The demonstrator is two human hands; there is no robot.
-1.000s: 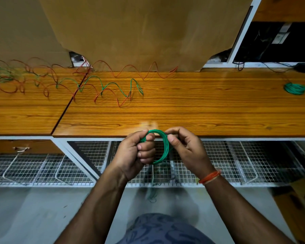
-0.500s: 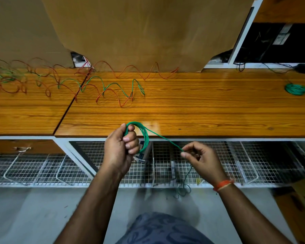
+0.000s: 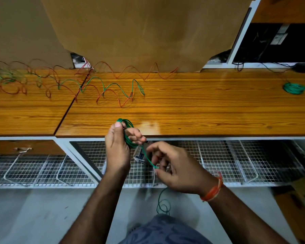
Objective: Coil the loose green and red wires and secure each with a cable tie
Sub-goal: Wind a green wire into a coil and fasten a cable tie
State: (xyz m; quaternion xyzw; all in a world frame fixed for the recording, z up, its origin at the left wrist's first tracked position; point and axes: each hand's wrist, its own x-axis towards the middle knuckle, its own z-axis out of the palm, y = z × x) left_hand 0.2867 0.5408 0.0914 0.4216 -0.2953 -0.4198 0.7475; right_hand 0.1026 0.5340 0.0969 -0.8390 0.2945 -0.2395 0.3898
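Note:
My left hand (image 3: 119,148) grips a small coil of green wire (image 3: 128,124) at the front edge of the wooden table (image 3: 201,111). One strand of that wire runs down and right to my right hand (image 3: 173,168), which pinches it below the table edge. The free tail (image 3: 163,204) hangs in loops under my right hand. More loose green wire (image 3: 113,85) and red wire (image 3: 130,71) lie in wavy loops across the left and back of the table. A finished green coil (image 3: 294,88) lies at the far right.
A brown board (image 3: 139,32) leans against the back of the table. Wire-mesh trays (image 3: 218,161) run under the table's front edge. A small box-like item (image 3: 139,154) sits in the tray between my hands. Black cables (image 3: 271,65) lie at the back right.
My hands were together on the coil, then my right hand drew a strand out to the right. Now it has come back lower and closer, and my left hand holds the coil a little higher.

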